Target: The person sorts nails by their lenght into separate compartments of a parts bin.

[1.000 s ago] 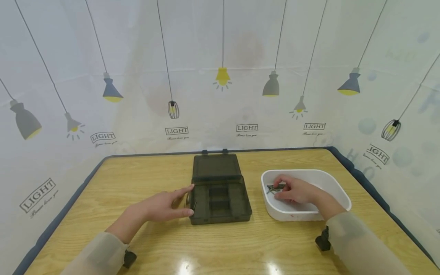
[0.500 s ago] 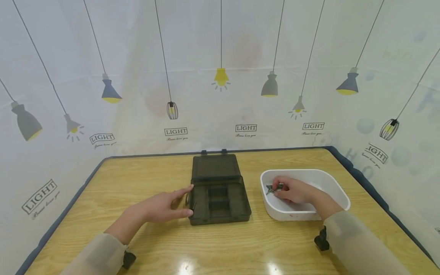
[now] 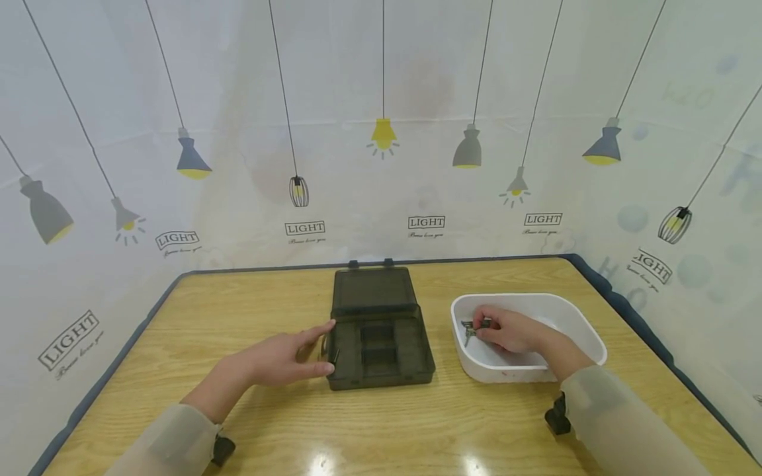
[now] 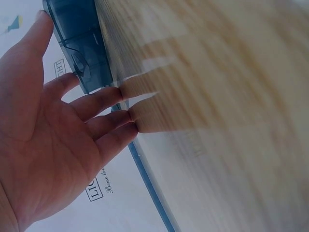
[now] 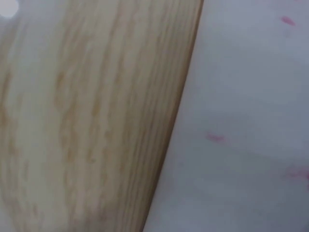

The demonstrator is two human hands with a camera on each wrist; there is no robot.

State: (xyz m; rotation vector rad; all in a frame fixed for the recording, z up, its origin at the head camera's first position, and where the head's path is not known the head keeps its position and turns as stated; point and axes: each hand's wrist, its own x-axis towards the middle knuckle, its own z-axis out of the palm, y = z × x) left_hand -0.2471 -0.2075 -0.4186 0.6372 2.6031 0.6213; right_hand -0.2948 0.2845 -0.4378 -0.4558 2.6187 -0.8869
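A dark translucent plastic box (image 3: 381, 380) stands on the table with its lid (image 3: 375, 288) laid back. One thin dark piece (image 3: 337, 357) lies in its left compartment. My left hand (image 3: 280, 357) has its fingers spread, with thumb and index finger touching the box's left side; the left wrist view shows the palm of this hand (image 4: 53, 125) and a wire-like loop on the box (image 4: 79, 43). Inside a white tray (image 3: 506, 375), my right hand (image 3: 512, 329) pinches among small thin metal pieces (image 3: 468, 328), resembling screws. The fingers partly cover them. The right wrist view shows no fingers.
The wooden table (image 3: 250, 297) has a dark blue edge, with a white lamp-printed sheet (image 3: 357, 198) rising behind and at both sides. The tray's outer wall (image 5: 241, 116) bears faint red marks. Box and tray stand a short distance apart.
The right fingertips have shifted slightly and drawn closer together among the metal pieces, some of which have turned. The left hand and box stay in place.
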